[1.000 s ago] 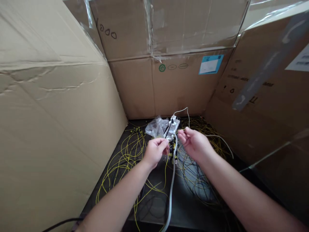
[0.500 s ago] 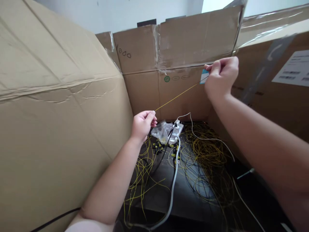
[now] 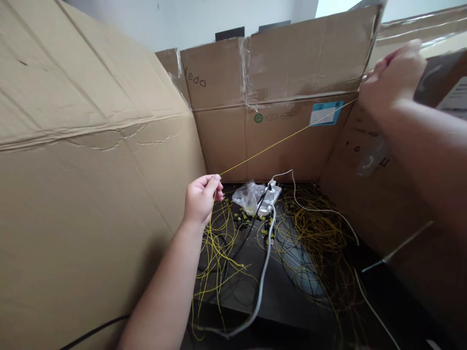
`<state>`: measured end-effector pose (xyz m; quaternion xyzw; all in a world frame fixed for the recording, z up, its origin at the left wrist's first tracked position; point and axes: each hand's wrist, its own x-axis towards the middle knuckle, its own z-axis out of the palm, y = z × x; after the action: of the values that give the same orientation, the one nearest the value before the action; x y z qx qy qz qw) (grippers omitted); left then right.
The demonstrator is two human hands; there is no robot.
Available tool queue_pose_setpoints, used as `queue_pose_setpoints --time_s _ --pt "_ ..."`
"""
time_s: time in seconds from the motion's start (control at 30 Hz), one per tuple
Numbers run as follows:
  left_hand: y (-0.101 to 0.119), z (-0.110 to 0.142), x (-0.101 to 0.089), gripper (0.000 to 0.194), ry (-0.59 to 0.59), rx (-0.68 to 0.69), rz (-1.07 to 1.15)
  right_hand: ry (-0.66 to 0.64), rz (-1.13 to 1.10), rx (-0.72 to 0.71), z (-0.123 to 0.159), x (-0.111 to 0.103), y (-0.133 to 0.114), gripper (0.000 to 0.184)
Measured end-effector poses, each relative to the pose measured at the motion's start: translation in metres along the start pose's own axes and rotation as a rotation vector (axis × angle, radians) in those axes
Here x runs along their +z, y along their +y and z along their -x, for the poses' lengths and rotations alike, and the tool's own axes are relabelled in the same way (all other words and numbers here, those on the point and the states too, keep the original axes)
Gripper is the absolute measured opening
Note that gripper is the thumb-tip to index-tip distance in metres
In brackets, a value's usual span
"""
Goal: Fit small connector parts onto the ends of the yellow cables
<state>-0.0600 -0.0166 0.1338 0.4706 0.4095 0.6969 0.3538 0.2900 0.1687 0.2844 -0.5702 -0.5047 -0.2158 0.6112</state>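
Note:
A thin yellow cable (image 3: 284, 138) is stretched taut between my two hands. My left hand (image 3: 200, 199) pinches it low down, just above the tangle of yellow cables (image 3: 219, 243) on the dark table (image 3: 288, 301). My right hand (image 3: 392, 78) is raised high at the upper right, fingers closed on the cable's other end, and is slightly blurred. More yellow and dark cables (image 3: 315, 233) lie coiled on the right of the table.
Tall cardboard boxes (image 3: 91, 146) wall in the table on the left, back and right. A white power strip (image 3: 269, 198) with a grey cord (image 3: 264, 272) and a crumpled clear plastic bag (image 3: 248, 196) lie at the back. A white wire (image 3: 321, 210) runs rightwards.
My hands went from close together over the power strip to far apart. The right hand rose up and to the right, drawing the yellow cable taut; the left shifted slightly left.

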Motion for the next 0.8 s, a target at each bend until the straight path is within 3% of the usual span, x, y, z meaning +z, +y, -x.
queue_pose_setpoints --time_s 0.13,0.3,0.4,0.5,0.6,0.8 --pt "-0.02 0.026 -0.007 0.023 -0.019 -0.117 0.01 -0.237 0.204 -0.054 0.011 0.0 0.0 0.041" --pt "-0.053 0.058 -0.023 0.024 -0.019 -0.306 0.037 -0.375 0.257 -0.185 0.028 0.006 0.004 0.042" --pt "-0.063 0.072 -0.035 0.025 -0.006 -0.379 0.065 -0.464 0.199 -0.136 0.032 0.01 0.012 0.035" --pt "-0.065 0.082 -0.045 0.025 -0.004 -0.432 0.084 -0.429 0.158 -0.093 0.035 0.01 0.02 0.04" --pt "-0.065 0.09 -0.053 0.025 0.001 -0.477 0.09 -0.397 0.256 -0.176 0.038 0.007 0.028 0.051" --pt "-0.067 0.102 -0.061 0.023 0.016 -0.519 0.1 -0.398 0.357 -0.238 0.04 -0.001 0.042 0.047"
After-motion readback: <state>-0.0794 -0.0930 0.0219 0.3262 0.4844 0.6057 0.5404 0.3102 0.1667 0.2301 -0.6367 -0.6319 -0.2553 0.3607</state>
